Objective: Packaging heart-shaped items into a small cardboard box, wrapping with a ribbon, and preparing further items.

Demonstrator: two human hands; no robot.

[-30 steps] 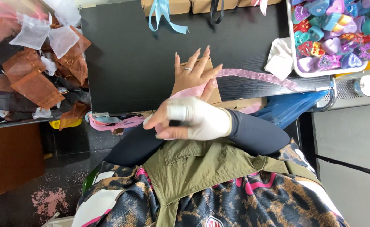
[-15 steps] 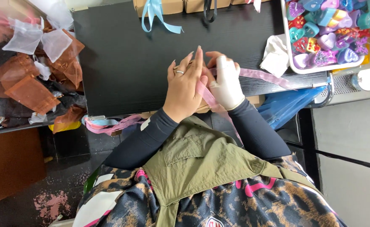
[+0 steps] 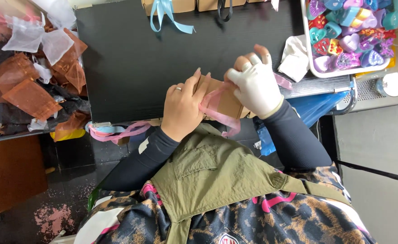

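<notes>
My bare left hand point(image 3: 183, 108), with a ring on one finger, presses on the left end of a small brown cardboard box point(image 3: 226, 101) at the near edge of the black table top point(image 3: 131, 58). My right hand point(image 3: 253, 83), in a white glove, grips the box's right end and pinches a pink ribbon point(image 3: 221, 118). The ribbon loops across the box and hangs down towards my lap. A longer stretch of pink ribbon point(image 3: 117, 133) trails off the table edge to the left.
Orange, white and black mesh pouches point(image 3: 27, 86) are heaped at the left. A white tray point(image 3: 310, 54) of colourful heart-shaped pieces stands at the top right, with a white cloth point(image 3: 296, 61) beside it. A light blue ribbon point(image 3: 167, 16) hangs from boxes at the far edge. Blue plastic point(image 3: 316, 110) lies under the table.
My gloved right hand swung from the left, across my other arm, to the right side. Both hands now hold the box, with the ribbon looped over it.
</notes>
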